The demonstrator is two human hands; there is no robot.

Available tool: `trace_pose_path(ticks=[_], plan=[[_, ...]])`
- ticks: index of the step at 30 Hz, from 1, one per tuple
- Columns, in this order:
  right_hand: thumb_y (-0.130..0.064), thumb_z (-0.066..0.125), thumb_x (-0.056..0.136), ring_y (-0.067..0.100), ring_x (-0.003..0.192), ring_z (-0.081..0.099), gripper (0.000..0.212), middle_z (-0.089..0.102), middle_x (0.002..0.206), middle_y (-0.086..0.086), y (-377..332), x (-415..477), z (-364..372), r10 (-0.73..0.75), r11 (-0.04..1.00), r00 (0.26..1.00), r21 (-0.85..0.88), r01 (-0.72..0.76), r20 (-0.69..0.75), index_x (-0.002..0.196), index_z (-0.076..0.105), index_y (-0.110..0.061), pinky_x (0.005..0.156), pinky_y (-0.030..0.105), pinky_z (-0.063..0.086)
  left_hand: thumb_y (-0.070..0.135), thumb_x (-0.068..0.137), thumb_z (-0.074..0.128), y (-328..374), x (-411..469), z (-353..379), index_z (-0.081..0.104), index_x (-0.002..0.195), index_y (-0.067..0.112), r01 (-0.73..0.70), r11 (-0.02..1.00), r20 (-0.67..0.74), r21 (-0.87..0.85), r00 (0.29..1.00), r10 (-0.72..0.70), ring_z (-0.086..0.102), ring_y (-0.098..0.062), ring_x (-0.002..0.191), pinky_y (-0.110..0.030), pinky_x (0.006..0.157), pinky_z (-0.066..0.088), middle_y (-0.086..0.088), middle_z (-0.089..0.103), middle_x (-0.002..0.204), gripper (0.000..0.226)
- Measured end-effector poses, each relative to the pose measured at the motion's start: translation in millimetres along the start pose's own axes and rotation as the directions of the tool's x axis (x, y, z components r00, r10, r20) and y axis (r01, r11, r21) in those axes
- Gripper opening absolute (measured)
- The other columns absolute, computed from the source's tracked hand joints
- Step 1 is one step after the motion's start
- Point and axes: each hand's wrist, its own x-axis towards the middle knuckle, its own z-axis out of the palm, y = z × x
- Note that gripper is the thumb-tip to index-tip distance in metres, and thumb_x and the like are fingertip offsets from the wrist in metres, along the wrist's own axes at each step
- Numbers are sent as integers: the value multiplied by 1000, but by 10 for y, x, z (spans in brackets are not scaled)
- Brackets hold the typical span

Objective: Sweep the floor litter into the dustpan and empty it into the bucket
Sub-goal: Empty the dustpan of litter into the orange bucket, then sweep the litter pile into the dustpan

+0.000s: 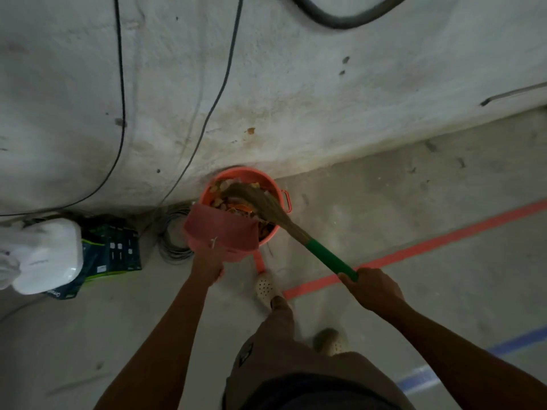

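My left hand (207, 266) is clamped on the pink dustpan (220, 229), tipped over the near-left rim of the orange bucket (276, 187), which stands on the floor against the wall. My right hand (371, 287) grips the broom's green handle (331, 258); its bristles (254, 199) lie on the litter (236, 207) inside the bucket.

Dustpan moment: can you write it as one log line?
step: emptying | left hand: tips dustpan over bucket | right hand: broom bristles in bucket
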Motion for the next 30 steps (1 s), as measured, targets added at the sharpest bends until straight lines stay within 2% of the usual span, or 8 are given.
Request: trace_pose_path(ticks=[5,9,13,19,24,26,28,30], plan=[[-71,38,95,21,77,63,64,64,90,3,363,-113,33,-8,1000,1000,-28,8,-10,102,66,-15,67,31,51,45,104,45,-19,-342,303,51,84,14,-1,997,-35,75,999,3,38,-12,22,-15,28,27,-13,43,50,37],[-68,37,97,22,75,58,64,59,86,5,569,-212,-20,-67,995,995,-79,61,-78,105,65,-11,65,31,47,43,104,45,-129,-533,558,56,128,3,2,1000,-48,29,999,-1,40,-12,24,-15,29,30,-7,44,47,47],[-66,39,98,22,74,58,65,57,83,5,634,-208,-101,-137,986,985,-110,125,-103,106,65,-8,66,31,49,34,101,51,-207,-792,654,51,88,8,-19,999,-44,41,999,20,39,-3,21,-11,29,32,-3,48,54,29],[-68,42,96,22,74,58,64,55,82,4,538,-97,-217,-150,983,981,-125,134,-127,106,66,-9,66,31,47,36,101,49,-154,-810,582,51,113,11,-11,1000,-118,10,993,12,41,-8,24,-15,30,34,-8,45,59,28],[-70,39,96,22,72,60,65,51,71,1,385,35,-269,-125,991,988,-68,119,-90,101,65,-10,64,30,48,41,102,48,84,-751,557,54,112,22,-116,991,-124,62,985,123,44,-14,29,-17,30,33,-11,44,54,23],[-70,37,96,22,71,61,66,51,70,0,370,64,-295,-114,993,990,-22,113,-88,99,64,-11,62,30,48,54,94,48,173,-644,608,66,117,10,-170,979,-98,111,979,181,56,-28,46,-28,44,45,-12,49,56,53],[-72,37,95,21,68,60,64,53,71,0,420,42,-277,-91,995,992,32,94,-85,95,63,-13,59,29,46,59,91,47,296,-630,703,67,92,-9,-238,959,-128,151,958,258,60,-35,58,-37,57,46,-17,54,58,70],[-74,36,94,19,67,59,61,55,73,0,540,-27,-227,-57,994,994,91,65,-95,91,59,-17,57,29,46,44,100,52,444,-726,848,61,73,-5,-274,950,-119,149,949,293,55,-30,52,-37,58,43,-18,53,56,57]])
